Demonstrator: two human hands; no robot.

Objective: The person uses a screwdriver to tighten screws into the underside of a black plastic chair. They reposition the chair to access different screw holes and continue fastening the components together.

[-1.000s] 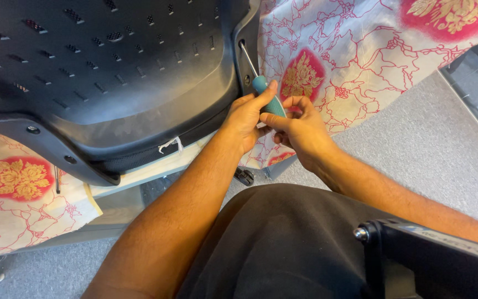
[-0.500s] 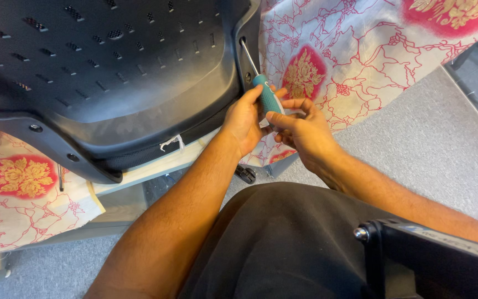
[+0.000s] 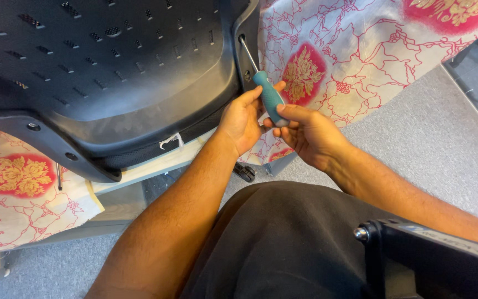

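A screwdriver (image 3: 269,95) with a teal handle points up and left, its metal shaft reaching a hole on the edge of a black perforated plastic chair shell (image 3: 106,72). My left hand (image 3: 242,119) and my right hand (image 3: 305,133) both wrap around the handle, the left on its near side, the right from below. The chair shell lies upside down on a table covered by a white cloth with red and gold flowers (image 3: 349,61).
My lap in black trousers (image 3: 283,243) fills the lower middle. A black chair arm (image 3: 427,260) juts in at the bottom right. Grey carpet (image 3: 438,144) lies to the right. A table edge (image 3: 156,166) runs under the shell.
Both hands have shifted slightly up along the screwdriver handle, and the fingers have changed their grip. The chair shell has stayed in place.
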